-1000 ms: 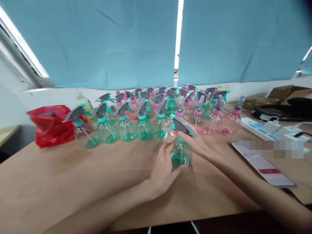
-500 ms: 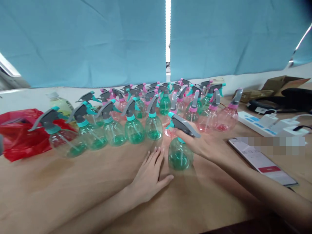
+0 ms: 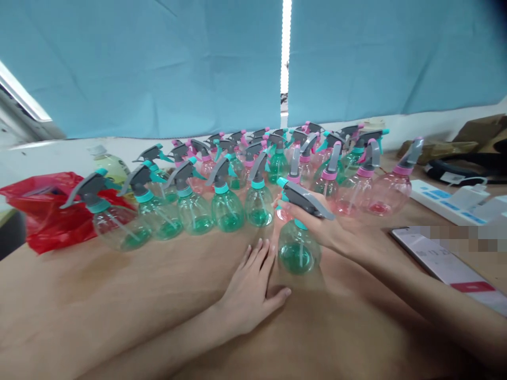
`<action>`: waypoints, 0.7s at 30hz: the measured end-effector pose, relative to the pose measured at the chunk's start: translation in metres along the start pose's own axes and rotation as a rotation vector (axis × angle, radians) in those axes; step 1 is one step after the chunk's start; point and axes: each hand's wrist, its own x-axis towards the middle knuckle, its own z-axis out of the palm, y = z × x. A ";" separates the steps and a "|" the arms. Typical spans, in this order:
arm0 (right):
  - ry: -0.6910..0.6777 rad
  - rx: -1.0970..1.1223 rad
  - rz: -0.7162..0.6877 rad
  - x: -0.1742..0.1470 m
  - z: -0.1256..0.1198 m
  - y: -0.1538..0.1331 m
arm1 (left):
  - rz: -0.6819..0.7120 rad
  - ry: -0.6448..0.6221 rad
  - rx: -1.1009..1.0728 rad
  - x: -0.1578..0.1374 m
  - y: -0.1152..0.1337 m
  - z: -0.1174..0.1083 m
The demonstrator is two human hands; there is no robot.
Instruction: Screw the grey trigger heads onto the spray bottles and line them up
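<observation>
My right hand (image 3: 319, 221) is closed around the neck of a green spray bottle (image 3: 300, 250), just under its grey trigger head. The bottle stands upright on the table, its turquoise nozzle pointing to the left; some of my fingers are hidden behind it. Left of that bottle, my left hand (image 3: 253, 287) lies flat on the table (image 3: 158, 316), thumb spread and nothing in it. Behind my hands stands a front row of green spray bottles (image 3: 227, 211) with turquoise collars. Pink spray bottles (image 3: 388, 195) stand to the right.
More green and pink bottles crowd the back, below a blue curtain (image 3: 158, 63). At the left sit a red plastic bag (image 3: 47, 211) and a pale yellow bottle (image 3: 111, 163). A phone (image 3: 439, 258), a white power strip (image 3: 443, 203) and a cardboard box (image 3: 485, 134) are at the right.
The camera view has turned a little to the left, so most things appear shifted right. My right hand keeps its grip on the green spray bottle, and my left hand stays flat.
</observation>
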 end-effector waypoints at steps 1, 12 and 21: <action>-0.005 0.008 -0.006 0.000 0.001 0.002 | 0.003 0.009 -0.007 0.000 0.000 0.000; -0.009 0.013 -0.019 0.002 0.002 0.003 | -0.023 0.013 -0.011 0.000 0.001 0.002; 0.031 -0.018 0.013 0.001 0.001 -0.005 | -0.005 0.037 -0.019 -0.001 -0.001 0.004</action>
